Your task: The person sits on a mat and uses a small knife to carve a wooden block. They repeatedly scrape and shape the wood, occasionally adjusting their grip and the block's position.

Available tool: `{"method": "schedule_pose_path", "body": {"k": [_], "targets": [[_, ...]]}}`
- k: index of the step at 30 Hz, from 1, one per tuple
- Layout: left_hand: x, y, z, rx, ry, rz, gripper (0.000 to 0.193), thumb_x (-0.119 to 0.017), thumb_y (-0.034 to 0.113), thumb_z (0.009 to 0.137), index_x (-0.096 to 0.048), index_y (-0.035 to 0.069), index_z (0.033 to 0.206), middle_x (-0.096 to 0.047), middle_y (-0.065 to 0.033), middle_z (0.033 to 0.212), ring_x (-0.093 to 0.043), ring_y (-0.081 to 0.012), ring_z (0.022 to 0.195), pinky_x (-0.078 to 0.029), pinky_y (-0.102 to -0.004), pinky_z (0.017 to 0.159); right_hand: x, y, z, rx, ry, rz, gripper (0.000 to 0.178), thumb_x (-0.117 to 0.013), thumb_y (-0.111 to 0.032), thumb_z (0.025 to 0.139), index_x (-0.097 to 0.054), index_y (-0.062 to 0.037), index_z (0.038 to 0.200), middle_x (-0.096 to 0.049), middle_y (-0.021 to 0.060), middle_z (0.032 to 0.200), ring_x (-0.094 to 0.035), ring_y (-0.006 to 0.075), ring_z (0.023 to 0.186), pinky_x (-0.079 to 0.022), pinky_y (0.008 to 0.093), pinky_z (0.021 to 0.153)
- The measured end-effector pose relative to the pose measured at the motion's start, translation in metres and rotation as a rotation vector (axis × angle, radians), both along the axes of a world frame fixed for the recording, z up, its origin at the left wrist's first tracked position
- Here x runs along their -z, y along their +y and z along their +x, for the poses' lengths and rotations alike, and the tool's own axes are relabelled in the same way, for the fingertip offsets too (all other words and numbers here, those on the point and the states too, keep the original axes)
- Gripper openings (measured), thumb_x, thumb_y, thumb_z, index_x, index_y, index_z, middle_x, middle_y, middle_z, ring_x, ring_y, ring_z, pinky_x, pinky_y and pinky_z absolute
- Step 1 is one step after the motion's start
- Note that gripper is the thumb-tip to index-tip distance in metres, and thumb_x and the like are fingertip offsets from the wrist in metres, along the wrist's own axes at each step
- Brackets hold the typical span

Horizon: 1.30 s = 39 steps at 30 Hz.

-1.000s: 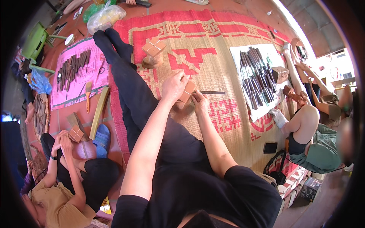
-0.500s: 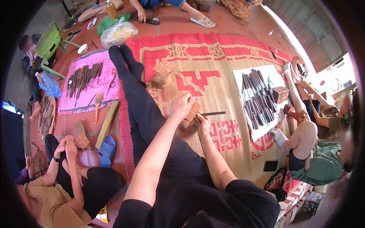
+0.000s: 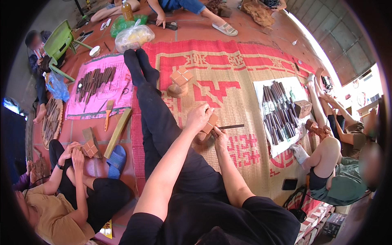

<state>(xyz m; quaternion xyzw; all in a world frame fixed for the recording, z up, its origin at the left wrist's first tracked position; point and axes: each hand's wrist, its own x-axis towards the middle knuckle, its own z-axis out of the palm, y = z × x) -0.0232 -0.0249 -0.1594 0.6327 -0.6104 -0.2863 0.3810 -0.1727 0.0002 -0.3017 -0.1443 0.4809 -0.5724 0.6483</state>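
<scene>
A small reddish-brown wooden block (image 3: 211,123) with a pale line across its top is between my hands, above a rounded wooden piece (image 3: 201,137) by my leg. My left hand (image 3: 199,117) is closed over its left side, fingertips bent down. My right hand (image 3: 221,139) pinches its near right corner. A thin dark strip (image 3: 232,126) reaches to the right from beside my right fingers; whether they touch it, I cannot tell. Ahead, a similar block (image 3: 181,76) marked with a pale cross rests on a round wooden stand (image 3: 178,90).
Many dark-handled tools lie on a white sheet (image 3: 261,87) at right and a pink sheet (image 3: 118,93) at left. A brush (image 3: 108,112), a wooden bar (image 3: 118,132) and a blue slipper (image 3: 117,161) lie left of my legs. Co-workers sit on both sides; a phone (image 3: 290,184) lies at right.
The whole view has shifted slightly, so the scene sits a little lower and further right. My hands stay at the block, with only slight movement.
</scene>
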Motion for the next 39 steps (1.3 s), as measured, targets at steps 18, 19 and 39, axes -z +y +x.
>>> {"method": "schedule_pose_path", "body": {"k": [18,19,39], "targets": [[0.004,0.000,-0.001,-0.013,-0.034,-0.019,0.026,-0.055,0.032,0.087,-0.057,0.007,0.081,-0.061,-0.0155,0.076,-0.060,-0.0357,0.073,-0.045,-0.0455,0.064,0.006,0.007,-0.008,0.043,-0.024,-0.013,0.028,-0.068,-0.005,0.080,-0.059,0.0021,0.106,-0.063,0.0102,0.096,-0.062,0.0161,0.083,-0.052,0.0253,0.074],[0.004,-0.001,-0.003,-0.013,-0.039,0.013,0.027,-0.055,0.032,0.087,-0.057,0.007,0.081,-0.061,-0.0157,0.077,-0.059,-0.0358,0.073,-0.045,-0.0456,0.064,0.008,0.006,-0.009,-0.003,0.018,-0.016,0.030,-0.068,-0.005,0.080,-0.059,0.0026,0.107,-0.063,0.0104,0.096,-0.062,0.0161,0.084,-0.052,0.0256,0.075],[0.000,-0.003,-0.002,0.013,-0.069,-0.034,0.026,-0.054,0.029,0.087,-0.055,0.005,0.078,-0.059,-0.0124,0.078,-0.058,-0.0329,0.077,-0.044,-0.0424,0.066,0.005,0.001,-0.011,0.073,0.018,0.073,0.023,-0.069,-0.003,0.077,-0.063,0.0012,0.100,-0.064,0.0054,0.083,-0.059,0.0128,0.067,-0.049,0.0231,0.066]]}}
